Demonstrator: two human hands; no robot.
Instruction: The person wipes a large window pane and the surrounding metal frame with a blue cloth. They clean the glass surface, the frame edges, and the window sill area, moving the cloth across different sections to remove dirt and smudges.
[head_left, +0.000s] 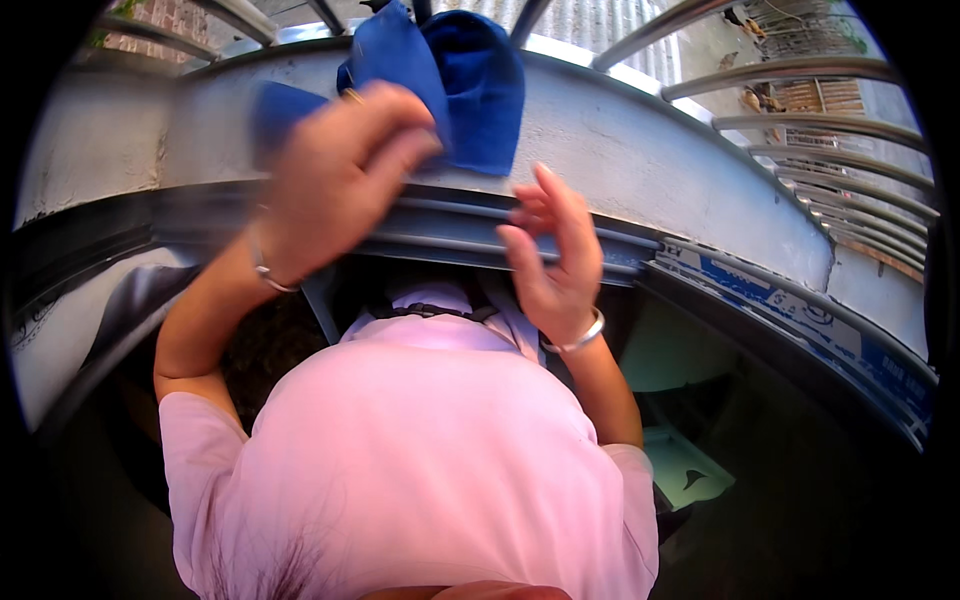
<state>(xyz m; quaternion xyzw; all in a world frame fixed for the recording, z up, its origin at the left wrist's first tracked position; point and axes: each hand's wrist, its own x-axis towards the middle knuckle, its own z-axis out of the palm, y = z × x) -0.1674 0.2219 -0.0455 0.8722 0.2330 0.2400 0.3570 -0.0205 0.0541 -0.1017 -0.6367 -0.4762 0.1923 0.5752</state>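
Observation:
My left hand (341, 180) is raised on the left, blurred, with its fingers curled and a bangle at the wrist. Behind it hangs blue cloth (484, 97), draped over the pale wall below the metal bars. A blurred blue piece (285, 112) shows just left of that hand; whether it joins the cloth is unclear. The hand overlaps the cloth in view, so I cannot tell if it grips any of it. My right hand (559, 255) is below the cloth's right side, apart from it. Its fingers are loosely bent and spread, with nothing between them.
A dark sliding-window track (457, 232) crosses in front of my body. Beyond it stands the whitish wall ledge (637, 157), topped by curved metal railing bars (780, 75). Blue-and-white printed film (780, 300) lines the right track. White fabric (82, 322) lies at left; a pale green tray-like object (686, 469) sits low right.

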